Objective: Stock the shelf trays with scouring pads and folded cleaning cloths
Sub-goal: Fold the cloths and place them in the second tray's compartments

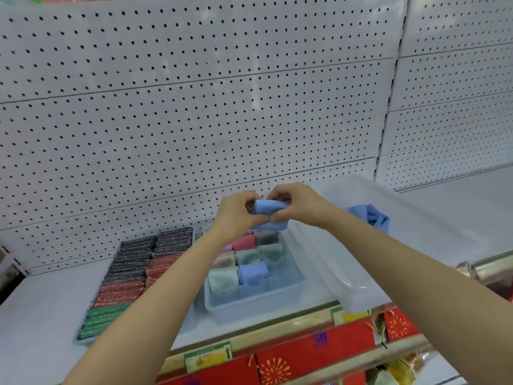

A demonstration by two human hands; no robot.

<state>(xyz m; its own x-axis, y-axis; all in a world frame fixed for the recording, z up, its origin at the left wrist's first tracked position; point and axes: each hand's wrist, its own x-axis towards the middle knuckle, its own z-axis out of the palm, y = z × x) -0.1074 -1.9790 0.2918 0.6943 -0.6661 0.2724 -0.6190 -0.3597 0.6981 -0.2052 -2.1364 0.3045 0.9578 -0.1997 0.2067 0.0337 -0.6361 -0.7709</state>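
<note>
Both my hands hold a folded light-blue cloth in the air above the back of the divided blue tray. My left hand grips its left end and my right hand its right end. The tray's compartments hold several folded cloths in pink, grey-green, beige and blue; its two front right compartments look empty. To its left a flat tray of scouring pads lies on the shelf, with black, red and green rows.
A clear plastic bin sits at the right of the shelf with a loose blue cloth inside. White pegboard backs the shelf. Price tags line the front edge, and red boxes fill the shelf below.
</note>
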